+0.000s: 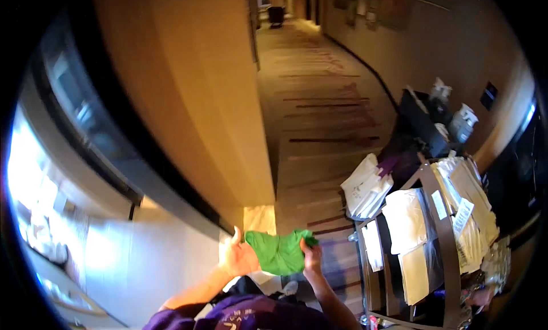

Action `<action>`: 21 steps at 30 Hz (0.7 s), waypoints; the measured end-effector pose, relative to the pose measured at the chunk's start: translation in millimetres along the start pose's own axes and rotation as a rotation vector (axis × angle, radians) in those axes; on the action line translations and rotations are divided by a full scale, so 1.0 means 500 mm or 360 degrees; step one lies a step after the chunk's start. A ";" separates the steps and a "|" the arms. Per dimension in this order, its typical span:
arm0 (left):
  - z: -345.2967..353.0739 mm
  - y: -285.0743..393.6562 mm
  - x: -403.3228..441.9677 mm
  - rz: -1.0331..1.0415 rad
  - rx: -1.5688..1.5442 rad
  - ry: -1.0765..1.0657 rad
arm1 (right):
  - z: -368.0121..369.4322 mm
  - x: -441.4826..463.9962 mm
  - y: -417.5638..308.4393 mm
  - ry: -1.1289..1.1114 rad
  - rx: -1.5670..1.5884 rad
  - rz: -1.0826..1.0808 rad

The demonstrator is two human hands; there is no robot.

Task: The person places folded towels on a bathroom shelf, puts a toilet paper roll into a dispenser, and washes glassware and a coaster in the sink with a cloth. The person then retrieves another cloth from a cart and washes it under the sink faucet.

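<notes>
A green cloth is stretched between my two hands, in front of my body. At its left edge is my left hand, thumb pointing up and the other fingers partly hidden by the cloth. My right hand pinches the opposite edge, where a darker bunched part of the fabric sticks up. Below the cloth, my purple shirt and a bit of a shoe show.
To my right stands a housekeeping cart with folded white linens, paper goods and pump bottles. A wooden door rises at my left. Ahead runs a carpeted corridor; bright tiled floor lies at lower left.
</notes>
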State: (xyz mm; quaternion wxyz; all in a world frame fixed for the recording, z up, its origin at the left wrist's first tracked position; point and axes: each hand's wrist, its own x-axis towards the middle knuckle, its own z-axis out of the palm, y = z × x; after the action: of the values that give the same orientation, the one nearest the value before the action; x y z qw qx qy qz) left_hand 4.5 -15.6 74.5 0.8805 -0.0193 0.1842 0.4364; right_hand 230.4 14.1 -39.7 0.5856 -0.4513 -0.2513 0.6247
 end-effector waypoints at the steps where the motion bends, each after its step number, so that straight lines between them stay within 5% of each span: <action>1: -0.033 0.002 -0.020 0.0030 0.0073 0.0068 | 0.023 -0.019 -0.013 -0.0083 -0.0198 -0.0073; 4: -0.118 0.011 -0.081 0.0163 0.0746 0.0611 | 0.105 -0.082 -0.031 -0.0409 -0.0628 -0.0287; 6: -0.147 0.000 -0.125 0.0416 0.1707 0.1075 | 0.188 -0.135 -0.035 -0.0554 -0.0826 -0.0455; 8: -0.203 0.015 -0.179 0.0639 0.1963 0.0693 | 0.233 -0.170 0.012 -0.0836 -0.0897 -0.0197; 10: -0.159 0.037 -0.271 0.0519 0.0877 0.0097 | 0.326 -0.229 0.037 -0.0976 -0.1066 -0.0402; 11: -0.179 0.038 -0.309 0.0489 0.0804 0.0076 | 0.381 -0.267 0.031 -0.1091 -0.1147 -0.0151; 14: -0.311 0.070 -0.422 0.0889 0.1510 0.0508 | 0.480 -0.322 0.145 -0.1445 -0.1055 -0.0140; 16: -0.313 0.103 -0.522 0.1131 0.1268 0.0444 | 0.562 -0.359 0.173 -0.1713 -0.1186 -0.0218; 21: -0.351 0.153 -0.736 0.1316 0.0797 0.1043 | 0.761 -0.419 0.287 -0.2018 -0.1088 -0.0367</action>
State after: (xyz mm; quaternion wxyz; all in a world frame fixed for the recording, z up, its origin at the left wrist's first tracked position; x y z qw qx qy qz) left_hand -311.8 -282.8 46.3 0.5119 0.1290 0.5368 0.6582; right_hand -188.2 -132.1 73.4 0.2159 -0.1310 -0.7692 0.5869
